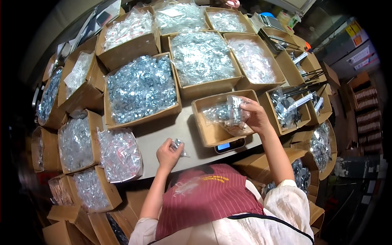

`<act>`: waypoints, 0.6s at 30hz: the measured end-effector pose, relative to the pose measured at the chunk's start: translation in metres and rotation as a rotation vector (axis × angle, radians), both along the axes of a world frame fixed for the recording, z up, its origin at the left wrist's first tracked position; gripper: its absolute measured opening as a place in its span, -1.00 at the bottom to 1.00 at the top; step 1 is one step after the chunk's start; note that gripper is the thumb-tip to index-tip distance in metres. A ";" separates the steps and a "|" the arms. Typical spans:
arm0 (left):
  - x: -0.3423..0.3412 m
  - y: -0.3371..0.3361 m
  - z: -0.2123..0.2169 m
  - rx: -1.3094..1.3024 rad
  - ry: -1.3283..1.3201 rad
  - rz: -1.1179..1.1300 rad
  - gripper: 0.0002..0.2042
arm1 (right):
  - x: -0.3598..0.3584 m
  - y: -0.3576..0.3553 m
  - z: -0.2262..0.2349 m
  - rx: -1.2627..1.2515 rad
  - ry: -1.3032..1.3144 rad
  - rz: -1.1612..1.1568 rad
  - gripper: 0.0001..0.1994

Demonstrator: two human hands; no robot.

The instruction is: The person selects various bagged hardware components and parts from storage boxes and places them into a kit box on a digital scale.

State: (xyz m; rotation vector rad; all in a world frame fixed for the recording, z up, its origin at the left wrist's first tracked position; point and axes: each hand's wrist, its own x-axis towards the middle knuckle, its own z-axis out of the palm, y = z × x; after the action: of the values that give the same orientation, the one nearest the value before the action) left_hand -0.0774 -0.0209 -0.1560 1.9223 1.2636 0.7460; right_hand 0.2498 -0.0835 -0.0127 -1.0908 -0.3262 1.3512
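Observation:
My left hand [168, 155] is closed around a small clear packet of shiny metal parts [178, 146], just above the pale table [163, 130]. Over an open cardboard box [222, 137], my right hand [254, 116] grips a clear plastic bag of metal hardware [235, 109] with thumb and fingers. Inside that box lie more clear bags of silvery parts [215, 114], partly covered by the held bag. Beneath the box is a scale [230, 145], its blue-lit display showing at the front edge.
Cardboard boxes heaped with bagged parts crowd the table: bluish metal pieces [141, 90] at left, silvery bags [202, 57] behind, whitish bags [254, 61] beyond my right hand. A box with black rods [288, 102] stands right. A full bag [120, 155] sits at the left front edge.

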 end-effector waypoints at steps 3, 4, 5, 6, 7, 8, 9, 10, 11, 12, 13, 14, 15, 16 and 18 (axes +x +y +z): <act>0.002 0.000 0.001 0.026 0.000 -0.012 -0.59 | 0.013 -0.003 -0.017 0.012 -0.153 0.037 -0.68; 0.002 0.000 0.001 0.021 0.007 -0.011 -0.59 | 0.009 -0.003 -0.012 -0.031 -0.263 0.019 -0.71; 0.002 0.000 0.002 0.017 0.014 -0.010 -0.59 | 0.008 -0.003 -0.008 -0.092 -0.397 0.119 -0.68; 0.002 0.000 0.001 0.019 0.013 -0.012 -0.59 | 0.005 -0.004 -0.003 -0.028 -0.506 0.251 -0.63; 0.002 0.000 0.000 0.031 0.014 -0.009 -0.59 | -0.002 -0.005 0.008 0.002 -0.589 0.329 -0.63; 0.001 0.000 -0.002 0.043 0.015 -0.004 -0.59 | -0.009 -0.005 0.016 0.031 -0.672 0.409 -0.62; 0.001 -0.001 -0.003 0.044 0.013 -0.008 -0.59 | -0.015 -0.004 0.012 0.095 -0.728 0.327 -0.66; 0.000 -0.001 -0.004 0.048 0.015 0.002 -0.59 | -0.012 -0.003 0.018 0.095 -0.730 0.324 -0.66; -0.001 -0.002 -0.005 0.052 0.018 0.013 -0.59 | -0.008 -0.002 0.030 -0.091 -1.066 0.490 -0.63; 0.000 -0.002 -0.005 0.053 0.016 0.008 -0.59 | -0.005 -0.002 0.039 -0.293 -1.395 0.652 -0.58; 0.001 -0.001 -0.004 0.040 0.014 0.011 -0.59 | 0.001 -0.008 0.017 -0.280 -1.664 0.697 -0.45; 0.001 -0.001 -0.004 0.027 0.011 0.014 -0.59 | -0.004 -0.009 0.010 -0.456 -1.852 0.831 -0.39; 0.002 -0.001 -0.002 0.027 0.008 0.004 -0.59 | -0.002 -0.016 -0.014 -0.431 -1.925 0.818 -0.37; 0.003 -0.001 -0.001 0.028 0.004 -0.001 -0.59 | 0.002 -0.020 -0.039 -0.406 -2.000 0.806 -0.34; 0.003 -0.001 -0.002 0.025 0.004 0.007 -0.59 | 0.000 -0.013 -0.047 -0.425 -2.017 0.899 -0.41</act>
State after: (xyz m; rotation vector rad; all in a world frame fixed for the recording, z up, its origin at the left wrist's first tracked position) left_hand -0.0745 -0.0217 -0.1577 1.9414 1.2702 0.7652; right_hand 0.2497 -0.0969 -0.0596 -2.5536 -2.2272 0.4214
